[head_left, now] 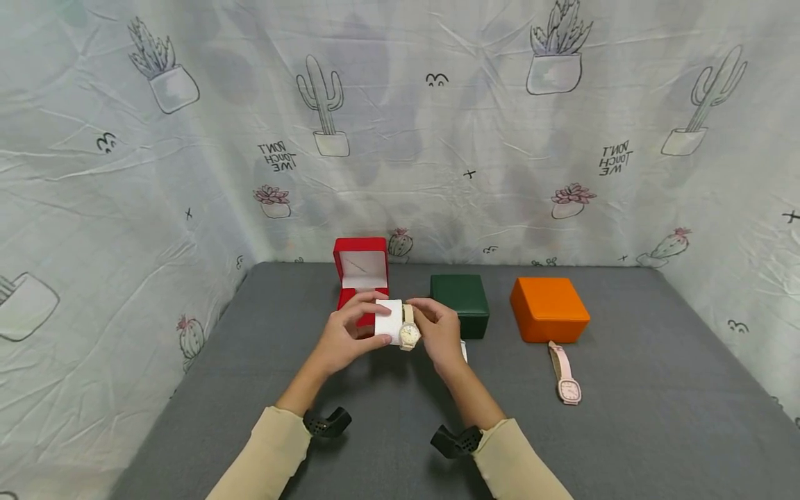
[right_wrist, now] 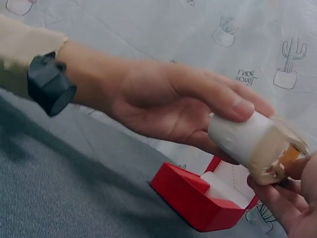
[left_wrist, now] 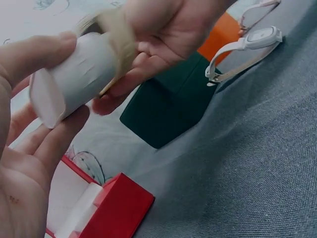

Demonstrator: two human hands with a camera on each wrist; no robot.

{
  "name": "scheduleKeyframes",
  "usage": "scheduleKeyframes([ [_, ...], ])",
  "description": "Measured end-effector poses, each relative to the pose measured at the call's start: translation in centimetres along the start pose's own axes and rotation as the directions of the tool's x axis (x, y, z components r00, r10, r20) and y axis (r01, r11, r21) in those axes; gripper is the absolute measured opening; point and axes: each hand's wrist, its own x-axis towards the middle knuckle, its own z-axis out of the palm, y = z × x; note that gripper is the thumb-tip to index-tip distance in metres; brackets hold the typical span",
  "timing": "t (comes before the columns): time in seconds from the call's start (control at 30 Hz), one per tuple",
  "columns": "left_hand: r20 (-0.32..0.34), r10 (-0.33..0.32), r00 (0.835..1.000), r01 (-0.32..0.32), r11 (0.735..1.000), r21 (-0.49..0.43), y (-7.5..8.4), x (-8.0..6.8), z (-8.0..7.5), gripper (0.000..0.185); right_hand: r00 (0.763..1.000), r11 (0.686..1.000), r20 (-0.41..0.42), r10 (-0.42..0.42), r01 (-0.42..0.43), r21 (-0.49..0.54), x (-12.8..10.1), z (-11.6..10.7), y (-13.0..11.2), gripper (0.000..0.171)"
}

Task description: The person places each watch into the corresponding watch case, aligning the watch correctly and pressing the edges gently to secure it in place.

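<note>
A grey table (head_left: pixel 625 430) is shown, enclosed on three sides by a pale cloth backdrop (head_left: pixel 125 173) printed with cacti and potted succulents. Three boxes are ranged along the far part of the table: an orange box (head_left: pixel 548 309) at the right, closed; a dark green box (head_left: pixel 460 303) in the middle, closed; and a red box (head_left: pixel 360 272) at the left, standing open with its white-lined lid upright. A pink watch (head_left: pixel 565 373) is laid flat on the table just in front of the orange box. Above the table, in front of the red and green boxes, a white watch cushion (head_left: pixel 389 322) is held in the air by both hands. The cushion is gripped at its left end by the left hand (head_left: pixel 342 337), thumb on top and fingers curled beneath (seen most plainly from the right wrist view). A beige-strapped watch (head_left: pixel 409 328) with a round gold-rimmed dial is wrapped around the right end of the cushion, and its strap is pinched by the fingers of the right hand (head_left: pixel 440 333). Cream sleeves and black wrist mounts are visible on both forearms. A small white object is partly hidden behind the right hand; what it is cannot be told.
</note>
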Motion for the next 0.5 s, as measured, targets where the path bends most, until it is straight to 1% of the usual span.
scheduleKeyframes([
  [0.1,0.043,0.006,0.999,-0.005,0.999,-0.035,-0.1,0.0,0.0,0.04,0.996,0.996,-0.085,-0.023,0.016,-0.091,0.0,0.0,0.0,0.012],
  [0.2,0.07,-0.005,0.998,0.008,0.999,-0.042,0.1,0.0,-0.2,0.039,0.993,0.989,-0.111,-0.038,0.022,-0.144,0.0,0.0,-0.1,0.011],
  [0.27,0.09,-0.015,0.996,0.019,0.999,-0.042,0.2,0.0,-0.4,0.039,0.994,0.989,-0.106,-0.021,0.005,-0.145,0.0,-0.1,-0.1,0.012],
  [0.43,0.144,-0.029,0.989,0.036,0.998,-0.048,0.4,-0.1,-1.2,0.039,0.997,0.994,-0.045,0.067,-0.071,-0.08,0.2,-0.4,-0.2,0.013],
  [0.5,0.164,-0.039,0.986,0.047,0.998,-0.049,0.6,0.0,-1.5,0.039,0.996,0.994,-0.023,0.081,-0.082,-0.075,0.1,-0.4,-0.8,0.013],
])
